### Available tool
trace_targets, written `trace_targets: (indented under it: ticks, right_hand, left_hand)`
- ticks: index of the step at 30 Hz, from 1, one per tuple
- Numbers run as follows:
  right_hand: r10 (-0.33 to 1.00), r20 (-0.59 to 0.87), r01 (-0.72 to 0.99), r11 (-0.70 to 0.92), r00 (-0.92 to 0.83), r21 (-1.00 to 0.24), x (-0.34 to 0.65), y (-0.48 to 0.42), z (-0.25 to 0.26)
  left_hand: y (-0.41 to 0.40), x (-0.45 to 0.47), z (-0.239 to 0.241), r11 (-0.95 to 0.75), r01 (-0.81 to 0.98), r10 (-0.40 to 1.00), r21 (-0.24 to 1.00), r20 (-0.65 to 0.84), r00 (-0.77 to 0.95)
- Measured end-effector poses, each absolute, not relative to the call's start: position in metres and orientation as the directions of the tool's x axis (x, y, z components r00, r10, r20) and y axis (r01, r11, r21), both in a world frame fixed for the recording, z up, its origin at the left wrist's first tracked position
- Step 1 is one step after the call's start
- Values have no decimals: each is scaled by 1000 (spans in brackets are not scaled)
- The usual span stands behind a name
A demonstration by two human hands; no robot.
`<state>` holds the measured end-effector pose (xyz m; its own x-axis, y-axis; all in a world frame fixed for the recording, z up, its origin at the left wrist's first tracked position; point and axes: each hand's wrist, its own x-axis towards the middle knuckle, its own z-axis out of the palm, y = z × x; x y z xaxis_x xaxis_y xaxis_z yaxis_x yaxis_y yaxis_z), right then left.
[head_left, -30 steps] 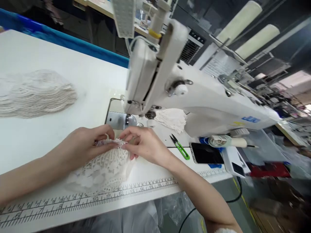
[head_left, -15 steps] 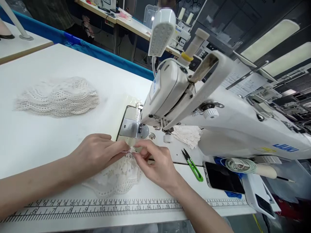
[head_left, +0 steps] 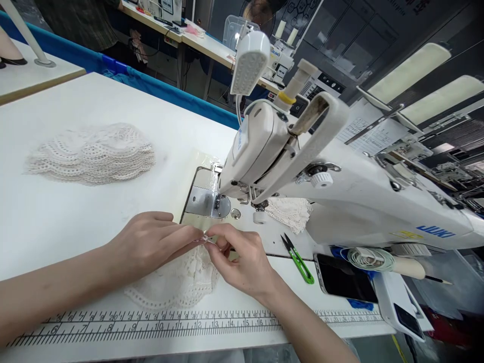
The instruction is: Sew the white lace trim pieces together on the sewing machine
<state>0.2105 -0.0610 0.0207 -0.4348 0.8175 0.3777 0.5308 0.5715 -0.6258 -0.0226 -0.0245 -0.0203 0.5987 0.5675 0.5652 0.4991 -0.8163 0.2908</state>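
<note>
Sewing machine (head_left: 363,196) is hogging the right, tabletop (head_left: 170,171) is leaving room between left hand (head_left: 145,244) and lace stack (head_left: 94,156), gap underneath machine's maybe running tight.

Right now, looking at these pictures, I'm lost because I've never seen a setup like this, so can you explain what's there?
Sure. The view comes from a camera worn on a person's head, looking forward and down. Their bare left hand and right hand pinch the edge of a white lace piece, in front of a Juki sewing machine. On the white tabletop, a lace stack lies to the left; green-handled thread snips and a smartphone lie to the right. A printed ruler runs along the near edge.
</note>
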Motion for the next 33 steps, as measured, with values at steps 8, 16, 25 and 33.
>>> trace_targets:
  ticks: [8, 16, 25, 33]
  right_hand:
    - [519, 681, 589, 793, -516, -158, 212, -60, 21]
    - [126, 693, 483, 803, -710, 349, 213, -65, 34]
    - [105, 689, 469, 804, -717, 365, 214, -68, 36]
    - [806, 356, 509, 579, -472, -637, 222, -59, 32]
  left_hand:
    - [-26, -15, -4, -862, 439, 488, 254, 655, 578]
    - [-31, -11, -8, -906, 344, 418, 247, 657, 628]
    - [-33, -11, -4, -874, 357, 485, 329, 635, 602]
    - [-31, 0, 14, -524, 560, 754, 642, 44, 656]
